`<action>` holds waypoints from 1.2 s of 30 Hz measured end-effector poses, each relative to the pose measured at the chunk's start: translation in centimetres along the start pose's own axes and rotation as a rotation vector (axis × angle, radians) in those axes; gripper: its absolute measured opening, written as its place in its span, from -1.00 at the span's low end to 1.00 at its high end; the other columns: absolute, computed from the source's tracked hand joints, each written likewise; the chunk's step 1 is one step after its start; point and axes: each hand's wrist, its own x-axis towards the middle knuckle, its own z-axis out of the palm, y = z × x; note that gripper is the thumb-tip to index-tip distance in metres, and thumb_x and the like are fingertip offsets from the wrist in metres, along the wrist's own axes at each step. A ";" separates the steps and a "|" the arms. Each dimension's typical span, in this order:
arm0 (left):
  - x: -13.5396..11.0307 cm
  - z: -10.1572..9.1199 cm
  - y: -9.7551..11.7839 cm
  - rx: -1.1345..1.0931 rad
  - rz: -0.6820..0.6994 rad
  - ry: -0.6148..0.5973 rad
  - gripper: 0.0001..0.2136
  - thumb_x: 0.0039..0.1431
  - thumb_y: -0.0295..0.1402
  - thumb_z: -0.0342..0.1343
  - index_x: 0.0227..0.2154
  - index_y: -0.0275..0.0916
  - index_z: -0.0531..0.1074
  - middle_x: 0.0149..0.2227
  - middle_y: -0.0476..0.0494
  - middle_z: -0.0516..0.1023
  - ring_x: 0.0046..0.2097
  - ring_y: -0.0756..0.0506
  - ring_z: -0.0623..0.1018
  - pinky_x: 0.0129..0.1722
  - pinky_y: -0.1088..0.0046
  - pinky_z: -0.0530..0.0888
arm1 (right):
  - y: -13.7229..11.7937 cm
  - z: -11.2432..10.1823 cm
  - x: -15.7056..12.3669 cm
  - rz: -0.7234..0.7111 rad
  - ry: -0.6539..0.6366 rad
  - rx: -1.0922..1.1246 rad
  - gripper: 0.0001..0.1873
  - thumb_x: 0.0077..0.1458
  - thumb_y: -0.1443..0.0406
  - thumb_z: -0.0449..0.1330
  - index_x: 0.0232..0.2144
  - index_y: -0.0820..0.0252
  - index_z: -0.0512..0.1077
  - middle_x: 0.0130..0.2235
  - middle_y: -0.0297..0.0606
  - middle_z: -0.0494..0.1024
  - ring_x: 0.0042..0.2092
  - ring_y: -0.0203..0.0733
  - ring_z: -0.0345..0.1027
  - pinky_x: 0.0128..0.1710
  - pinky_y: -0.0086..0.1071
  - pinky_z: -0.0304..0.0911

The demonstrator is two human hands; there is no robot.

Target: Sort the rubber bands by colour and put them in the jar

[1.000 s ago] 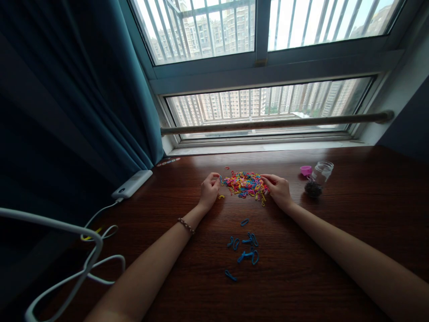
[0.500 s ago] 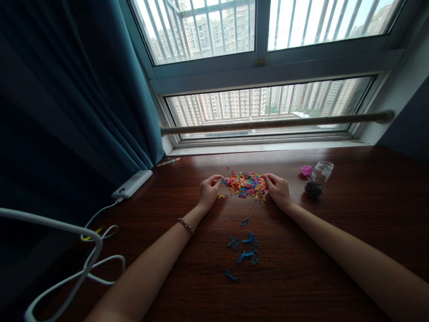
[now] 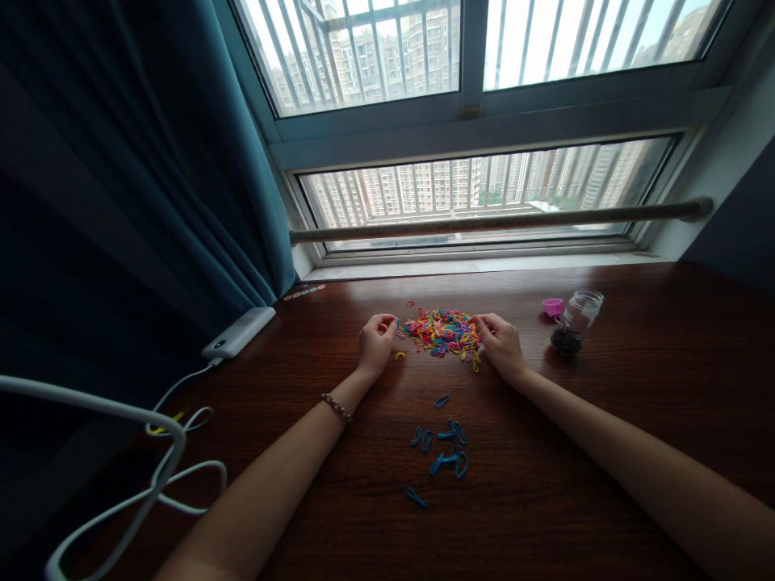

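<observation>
A heap of small multicoloured rubber bands [image 3: 443, 332] lies on the brown wooden table between my two hands. At its left edge my left hand [image 3: 376, 340] is closed in a pinch on a blue rubber band [image 3: 398, 323]. My right hand [image 3: 499, 342] touches the heap's right edge, thumb and forefinger pressed together; what they grip is too small to make out. Nearer to me lie several blue rubber bands [image 3: 448, 461], loose and apart from the heap. One yellow band [image 3: 400, 355] rests beside my left hand.
On the right, a clear jar [image 3: 578, 323] with dark contents stands by a pink cap [image 3: 552, 307]. A white power bank [image 3: 239, 332] with a white cable [image 3: 175, 436] lies at left, by the blue curtain [image 3: 242, 202]. A window with a rail [image 3: 502, 223] is behind the table.
My left hand has drawn slightly left, pulling a blue rubber band away from the heap's edge. My right hand has barely shifted.
</observation>
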 end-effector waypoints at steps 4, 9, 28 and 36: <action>0.0 0.0 0.2 -0.064 -0.035 -0.035 -0.84 0.02 -0.29 0.02 -0.42 -0.27 0.42 -0.45 -0.07 0.47 -0.42 -0.01 0.44 -0.42 0.51 0.36 | -3.9 0.3 -1.3 -0.018 -0.355 0.190 -0.72 -0.04 0.13 0.13 -0.45 0.21 0.49 -0.46 -0.25 0.52 -0.44 -0.26 0.34 -0.46 -0.45 0.20; -0.2 0.0 0.6 -0.070 -0.026 -0.037 -0.87 -0.03 -0.33 0.06 -0.45 -0.28 0.41 -0.46 -0.07 0.48 -0.42 -0.01 0.45 -0.41 0.51 0.37 | -5.8 0.0 -2.4 -0.136 -1.072 0.241 -0.73 -0.07 0.12 0.17 -0.41 0.20 0.51 -0.52 -0.34 0.51 -0.50 -0.31 0.34 -0.54 -0.53 0.16; -5.9 0.0 6.5 0.100 0.874 -0.830 -0.96 -0.13 -0.44 0.01 -0.60 -0.24 0.34 -0.65 0.02 0.33 -0.56 0.03 0.33 -0.47 0.50 0.26 | 2.4 0.5 -0.4 -0.360 -0.257 -0.459 -0.75 0.04 0.40 0.03 -0.28 0.11 0.45 -0.19 -0.27 0.50 -0.02 -0.01 0.11 -0.04 -0.14 0.06; -0.7 -1.0 2.0 0.381 0.465 -0.261 -0.86 0.09 -0.37 -0.02 -0.41 -0.25 0.43 -0.40 -0.13 0.48 -0.28 -0.08 0.42 -0.24 0.41 0.34 | 3.0 0.7 -0.3 -0.331 -0.279 -0.485 -0.85 0.03 0.34 0.08 -0.36 0.12 0.46 -0.25 -0.28 0.52 -0.10 -0.04 0.13 -0.06 -0.17 0.02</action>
